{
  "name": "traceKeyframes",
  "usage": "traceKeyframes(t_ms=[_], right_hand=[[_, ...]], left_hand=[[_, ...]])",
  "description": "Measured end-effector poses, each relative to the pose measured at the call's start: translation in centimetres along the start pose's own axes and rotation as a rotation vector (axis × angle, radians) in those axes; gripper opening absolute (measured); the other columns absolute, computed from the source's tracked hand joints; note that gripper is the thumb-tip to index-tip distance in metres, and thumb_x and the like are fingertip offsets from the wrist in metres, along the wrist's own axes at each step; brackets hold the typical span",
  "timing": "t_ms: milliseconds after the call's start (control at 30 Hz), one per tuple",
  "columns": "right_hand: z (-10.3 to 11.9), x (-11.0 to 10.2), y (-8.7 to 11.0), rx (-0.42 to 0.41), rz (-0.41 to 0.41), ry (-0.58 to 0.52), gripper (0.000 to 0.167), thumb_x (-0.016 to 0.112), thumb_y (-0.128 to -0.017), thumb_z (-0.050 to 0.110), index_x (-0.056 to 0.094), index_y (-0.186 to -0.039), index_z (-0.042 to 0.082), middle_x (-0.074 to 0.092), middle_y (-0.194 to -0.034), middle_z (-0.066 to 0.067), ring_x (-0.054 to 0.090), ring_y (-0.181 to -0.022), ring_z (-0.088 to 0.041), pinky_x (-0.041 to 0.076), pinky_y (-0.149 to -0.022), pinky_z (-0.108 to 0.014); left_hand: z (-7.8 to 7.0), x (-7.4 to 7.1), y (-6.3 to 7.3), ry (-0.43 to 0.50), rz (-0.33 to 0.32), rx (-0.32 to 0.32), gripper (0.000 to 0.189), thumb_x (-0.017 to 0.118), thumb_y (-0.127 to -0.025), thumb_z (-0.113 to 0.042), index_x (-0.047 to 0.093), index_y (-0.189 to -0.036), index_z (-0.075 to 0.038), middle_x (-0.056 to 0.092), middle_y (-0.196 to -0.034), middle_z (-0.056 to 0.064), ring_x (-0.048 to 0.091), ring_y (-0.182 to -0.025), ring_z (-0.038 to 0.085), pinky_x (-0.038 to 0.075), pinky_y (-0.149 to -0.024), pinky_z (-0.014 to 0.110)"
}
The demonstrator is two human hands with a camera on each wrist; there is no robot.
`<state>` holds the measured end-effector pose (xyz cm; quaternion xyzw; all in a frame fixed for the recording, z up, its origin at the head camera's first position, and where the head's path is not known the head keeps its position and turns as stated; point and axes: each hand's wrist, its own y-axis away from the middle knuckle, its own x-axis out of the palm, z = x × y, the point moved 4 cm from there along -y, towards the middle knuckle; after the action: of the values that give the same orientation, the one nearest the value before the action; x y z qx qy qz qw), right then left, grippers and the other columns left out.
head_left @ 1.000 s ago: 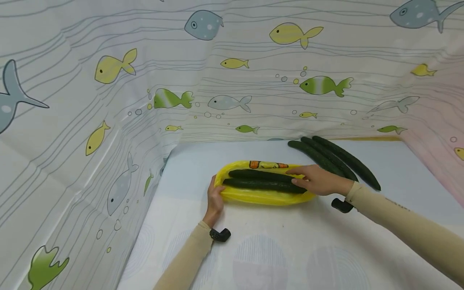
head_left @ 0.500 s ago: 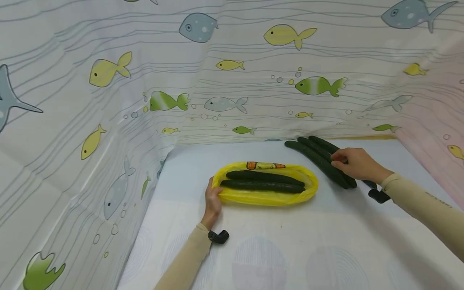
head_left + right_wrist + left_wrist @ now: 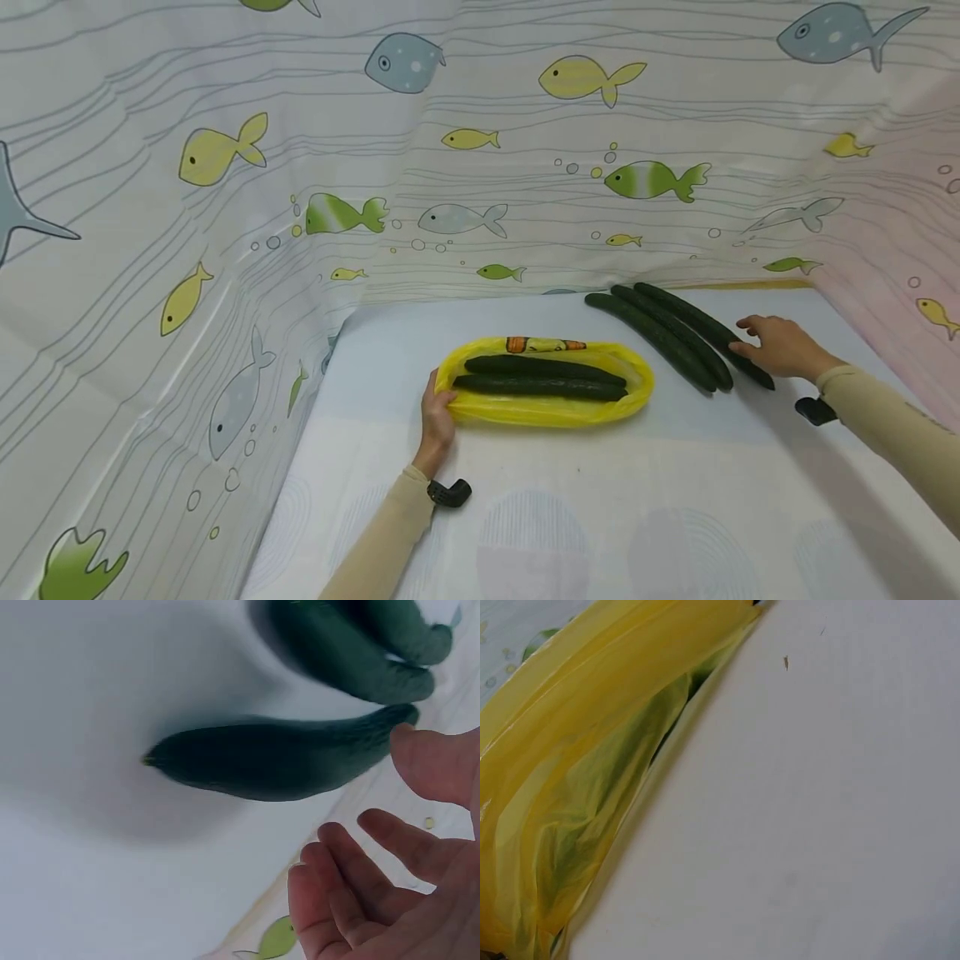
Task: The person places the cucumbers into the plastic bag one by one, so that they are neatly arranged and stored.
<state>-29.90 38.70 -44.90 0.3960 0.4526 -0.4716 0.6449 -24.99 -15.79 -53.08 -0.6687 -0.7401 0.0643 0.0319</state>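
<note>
A yellow plastic bag (image 3: 543,415) lies on the table with its mouth held wide. Two dark green cucumbers (image 3: 545,367) lie side by side inside it. My left hand (image 3: 437,421) grips the bag's left end, thumb over the rim; its other fingers are mostly hidden. In the left wrist view the bag's side (image 3: 622,727) fills the left part. My right hand (image 3: 783,346) hovers beside the rightmost loose cucumber (image 3: 693,318), holding nothing. The right wrist view has its thumb and fingers (image 3: 322,900) spread apart near that cucumber (image 3: 262,759); whether the thumb touches cannot be told.
Two more loose cucumbers (image 3: 652,342) lie close together left of the rightmost one. A fish-patterned sheet (image 3: 465,175) hangs at the back and along the left. The white tabletop (image 3: 547,475) spreads in front of the bag.
My right hand has left the cucumbers in the bag and moved right, over the loose ones to the rightmost cucumber. My left hand keeps its grip on the bag. The view has shifted slightly.
</note>
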Motion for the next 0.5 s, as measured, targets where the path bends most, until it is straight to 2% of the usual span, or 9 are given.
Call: traceKeyframes(t_ms=[300, 500], right_hand=[[-1.3, 1.7, 0.7, 0.015, -0.016, -0.051, 0.057, 0.066, -0.101, 0.020, 0.052, -0.133, -0.024, 0.065, -0.117, -0.046, 0.062, -0.109, -0.063, 0.050, -0.092, -0.070], [-2.0, 2.5, 0.6, 0.028, -0.029, -0.077, 0.057, 0.067, -0.101, 0.020, 0.051, -0.136, -0.022, 0.068, -0.113, -0.041, 0.066, -0.104, -0.058, 0.052, -0.089, -0.067]], left_hand=[[0.1, 0.0, 0.1, -0.005, -0.005, 0.008, 0.060, 0.035, -0.094, 0.000, 0.046, -0.153, 0.002, 0.052, -0.154, 0.023, 0.046, -0.143, 0.037, 0.028, -0.125, 0.056], [0.2, -0.1, 0.1, -0.001, -0.006, -0.003, 0.064, 0.035, -0.094, 0.000, 0.042, -0.158, 0.001, 0.048, -0.159, 0.021, 0.041, -0.150, 0.035, 0.025, -0.128, 0.053]])
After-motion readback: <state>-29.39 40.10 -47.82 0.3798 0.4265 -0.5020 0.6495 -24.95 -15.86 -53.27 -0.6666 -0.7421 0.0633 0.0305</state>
